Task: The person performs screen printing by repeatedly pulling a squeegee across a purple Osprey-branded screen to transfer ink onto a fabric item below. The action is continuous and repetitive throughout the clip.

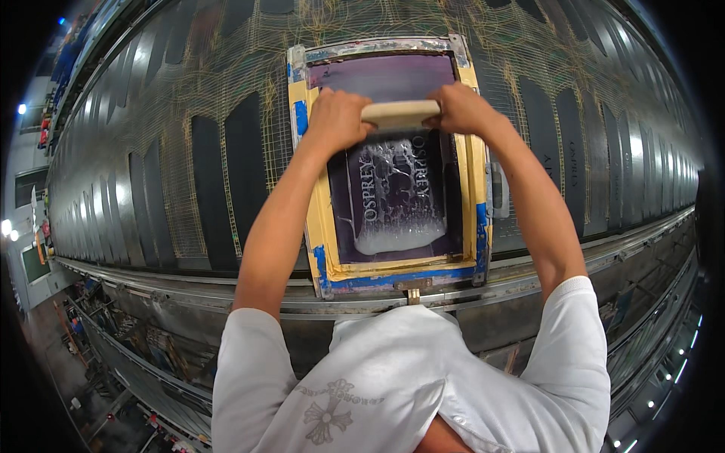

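Observation:
Both my hands grip a squeegee [400,114] with a pale wooden handle, one at each end. My left hand [338,119] is wrapped round its left end and my right hand [458,109] round its right end. The squeegee lies crosswise over the far half of a screen-printing frame [323,192], whose rim is covered with yellow and blue tape. Below the squeegee, whitish translucent ink [400,235] is smeared over the dark purple mesh, pooled thickest at the near end. Lettering shows in the mesh. The squeegee's blade edge is hidden from me.
The frame rests on a long dark printing table [151,204] marked with yellow lines. Dark fabric pieces [245,162] lie in rows on both sides. A metal rail [521,264] runs along the near edge. A metal bracket [497,190] sits at the frame's right side.

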Tool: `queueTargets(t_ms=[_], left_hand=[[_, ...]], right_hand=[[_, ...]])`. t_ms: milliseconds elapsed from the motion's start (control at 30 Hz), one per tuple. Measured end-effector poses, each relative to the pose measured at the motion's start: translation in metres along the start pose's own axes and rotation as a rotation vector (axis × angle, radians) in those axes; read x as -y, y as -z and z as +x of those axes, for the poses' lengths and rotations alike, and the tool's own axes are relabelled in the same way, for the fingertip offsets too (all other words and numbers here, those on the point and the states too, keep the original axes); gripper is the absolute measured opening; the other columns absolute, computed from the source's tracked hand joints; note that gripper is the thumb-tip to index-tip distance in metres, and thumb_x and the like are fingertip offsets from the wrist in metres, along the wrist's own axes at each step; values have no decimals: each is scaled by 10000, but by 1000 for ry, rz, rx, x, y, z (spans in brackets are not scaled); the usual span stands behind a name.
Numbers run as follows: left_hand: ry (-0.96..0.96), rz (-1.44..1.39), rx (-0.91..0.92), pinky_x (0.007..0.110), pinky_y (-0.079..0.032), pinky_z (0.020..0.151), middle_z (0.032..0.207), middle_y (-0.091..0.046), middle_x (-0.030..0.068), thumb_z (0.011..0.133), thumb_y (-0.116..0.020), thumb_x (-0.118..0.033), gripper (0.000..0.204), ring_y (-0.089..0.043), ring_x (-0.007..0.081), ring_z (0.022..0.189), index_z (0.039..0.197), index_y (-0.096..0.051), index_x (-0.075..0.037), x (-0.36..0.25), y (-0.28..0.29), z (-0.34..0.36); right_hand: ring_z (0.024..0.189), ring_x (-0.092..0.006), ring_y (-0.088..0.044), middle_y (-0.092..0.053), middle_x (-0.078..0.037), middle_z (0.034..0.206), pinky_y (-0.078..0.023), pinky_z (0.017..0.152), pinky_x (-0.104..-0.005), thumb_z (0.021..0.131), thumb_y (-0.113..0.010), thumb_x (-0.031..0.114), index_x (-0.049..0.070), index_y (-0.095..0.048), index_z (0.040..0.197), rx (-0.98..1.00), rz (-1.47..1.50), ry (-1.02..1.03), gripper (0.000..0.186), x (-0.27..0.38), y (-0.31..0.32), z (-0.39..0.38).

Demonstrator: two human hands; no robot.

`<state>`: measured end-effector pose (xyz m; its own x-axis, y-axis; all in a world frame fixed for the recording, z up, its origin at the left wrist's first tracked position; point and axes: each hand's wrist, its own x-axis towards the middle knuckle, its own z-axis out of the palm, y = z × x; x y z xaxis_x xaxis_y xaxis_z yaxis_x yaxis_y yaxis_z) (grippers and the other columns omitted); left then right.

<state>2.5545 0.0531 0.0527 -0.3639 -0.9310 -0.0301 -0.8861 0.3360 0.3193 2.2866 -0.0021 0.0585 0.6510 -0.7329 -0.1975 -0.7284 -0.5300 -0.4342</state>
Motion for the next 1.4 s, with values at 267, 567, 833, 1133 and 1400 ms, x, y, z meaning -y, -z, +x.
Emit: queueTargets(t_ms=[267, 567, 833, 1133, 1400], left_hand=[[-6, -62, -71, 453, -558, 840, 823, -744, 162, 722, -871, -332, 353, -719, 368, 846, 1002, -802, -131, 12, -11, 12], [-19, -153, -40, 411, -431, 796, 835, -741, 51, 660, -828, -128, 215, -656, 275, 759, 864, -762, -141, -72, -48, -156], [57, -63, -106, 378, -440, 844, 963, -724, 16, 616, -863, -102, 501, -631, 222, 867, 1102, -742, -99, -130, -43, -220], [59, -106, -153, 405, -461, 838, 967, -727, -2, 632, -789, -61, 364, -645, 230, 901, 989, -760, -127, -113, -51, -236], [37, -156, -197, 392, -492, 824, 989, -764, -4, 617, -771, -45, 376, -687, 239, 899, 977, -772, -153, -16, -7, -288]], right_hand=[[862, -417, -715, -738, -224, 870, -561, 778, -471, 759, -861, 178, 18, -763, 979, -26, 103, -17, 289, -8, -7, 15], [825, -356, -681, -710, -145, 812, -530, 849, -462, 672, -853, 101, 69, -724, 872, -44, 20, 130, 240, 63, -84, -140], [1048, -353, -667, -733, -184, 1096, -487, 948, -460, 912, -752, 405, 26, -718, 1164, -579, 127, -200, 457, 37, -65, -185], [923, -319, -705, -741, -176, 1007, -519, 808, -430, 965, -684, 324, 40, -739, 1022, -663, 344, -530, 296, -22, -84, -156], [872, -262, -669, -716, -141, 934, -513, 779, -392, 969, -660, 275, 27, -718, 978, -792, 486, -538, 255, 55, -124, -103]])
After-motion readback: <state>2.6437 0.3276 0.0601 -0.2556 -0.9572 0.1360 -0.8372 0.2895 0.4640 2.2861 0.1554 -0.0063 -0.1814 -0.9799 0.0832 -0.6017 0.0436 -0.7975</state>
